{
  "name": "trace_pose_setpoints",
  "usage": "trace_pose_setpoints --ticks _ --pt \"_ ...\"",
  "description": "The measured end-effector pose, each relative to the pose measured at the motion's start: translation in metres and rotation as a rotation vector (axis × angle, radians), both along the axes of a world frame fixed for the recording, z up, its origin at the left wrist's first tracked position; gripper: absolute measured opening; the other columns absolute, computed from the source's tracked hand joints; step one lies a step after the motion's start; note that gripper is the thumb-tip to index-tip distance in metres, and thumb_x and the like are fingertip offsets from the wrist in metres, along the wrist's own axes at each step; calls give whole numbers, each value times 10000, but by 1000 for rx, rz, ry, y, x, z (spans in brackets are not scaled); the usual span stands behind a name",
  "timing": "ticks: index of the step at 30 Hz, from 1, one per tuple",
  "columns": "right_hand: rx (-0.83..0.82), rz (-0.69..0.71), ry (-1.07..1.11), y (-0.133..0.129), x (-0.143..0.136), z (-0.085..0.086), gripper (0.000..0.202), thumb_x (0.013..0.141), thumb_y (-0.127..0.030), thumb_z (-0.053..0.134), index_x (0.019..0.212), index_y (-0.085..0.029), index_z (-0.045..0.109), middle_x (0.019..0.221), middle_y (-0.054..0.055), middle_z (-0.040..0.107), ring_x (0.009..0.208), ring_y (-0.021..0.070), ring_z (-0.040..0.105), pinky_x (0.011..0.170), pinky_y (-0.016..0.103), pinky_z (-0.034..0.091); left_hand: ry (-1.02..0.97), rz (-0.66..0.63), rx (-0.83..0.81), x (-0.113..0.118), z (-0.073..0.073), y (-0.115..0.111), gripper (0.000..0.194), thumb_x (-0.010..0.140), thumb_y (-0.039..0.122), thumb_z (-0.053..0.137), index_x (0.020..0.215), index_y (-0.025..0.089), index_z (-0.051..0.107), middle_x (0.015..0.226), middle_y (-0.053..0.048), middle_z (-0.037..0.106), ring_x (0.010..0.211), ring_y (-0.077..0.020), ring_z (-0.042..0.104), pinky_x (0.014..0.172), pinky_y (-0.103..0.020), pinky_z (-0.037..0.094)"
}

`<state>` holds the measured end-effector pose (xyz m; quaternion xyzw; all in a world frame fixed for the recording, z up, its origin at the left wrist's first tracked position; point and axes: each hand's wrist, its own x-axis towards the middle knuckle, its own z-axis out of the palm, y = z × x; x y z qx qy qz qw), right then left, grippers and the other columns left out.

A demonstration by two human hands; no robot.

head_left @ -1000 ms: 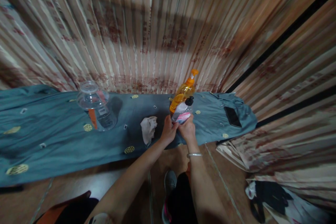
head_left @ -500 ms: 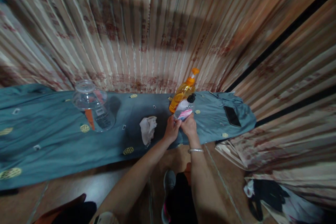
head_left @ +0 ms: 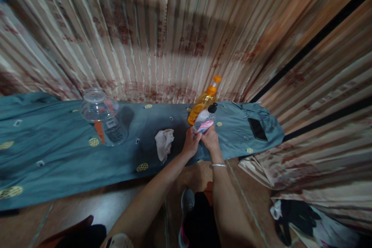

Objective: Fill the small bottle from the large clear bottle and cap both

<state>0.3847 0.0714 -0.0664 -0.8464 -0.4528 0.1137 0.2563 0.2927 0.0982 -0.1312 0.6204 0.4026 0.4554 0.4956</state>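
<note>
Both hands close around the lower part of a clear bottle (head_left: 205, 125) with a black cap, a white part inside and a pink label. My left hand (head_left: 192, 142) grips it from the left, and my right hand (head_left: 210, 138) from the right; the thumbs come together in front. The bottle leans a little to the right. Just behind it stands an orange pump bottle (head_left: 200, 106), partly covered by the clear one. To the left of my hands lies a crumpled whitish cloth (head_left: 164, 143).
A large clear plastic jar (head_left: 101, 118) with an orange patch stands on the left of the blue-green covered surface (head_left: 69, 155). A black phone (head_left: 257, 129) lies at the right end. Patterned curtains (head_left: 162, 35) hang behind. Dark and pale fabric (head_left: 305, 217) lies on the floor.
Hardly anything differs. Both hands stay on the clear bottle, and the whole picture has shifted by only a few pixels.
</note>
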Motion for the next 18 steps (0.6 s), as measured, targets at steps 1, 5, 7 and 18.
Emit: trace_pose_setpoints --ticks 1,5,7,18 --pt "1 5 3 0 0 0 633 755 -389 741 1233 -112 431 1066 168 729 1023 298 704 798 314 517 -4 2 -9 1 0 0 390 898 358 604 1242 177 563 1256 -111 594 1055 -245 622 865 -466 546" --pt "-7 44 -22 -3 5 0 731 770 -360 728 1334 -75 361 1122 189 710 1039 294 697 820 314 517 -18 9 -59 2 -2 0 420 893 356 605 1270 179 547 1322 -130 564 1182 -286 570 968 -518 487" --pt "-27 68 -79 -6 10 -1 832 771 -370 727 1400 -49 288 1187 214 679 1101 297 672 866 318 509 -25 11 -90 1 -1 -2 489 881 355 605 1322 172 501 1413 -165 500 1333 -321 456 1086 -534 377" --pt "-291 198 -285 -24 23 -10 299 809 -192 662 1108 -184 670 1108 156 723 1048 284 690 897 354 503 -88 -4 -99 -56 15 -49 612 876 435 559 1423 239 369 1559 -143 353 1453 -285 316 1155 -492 303"
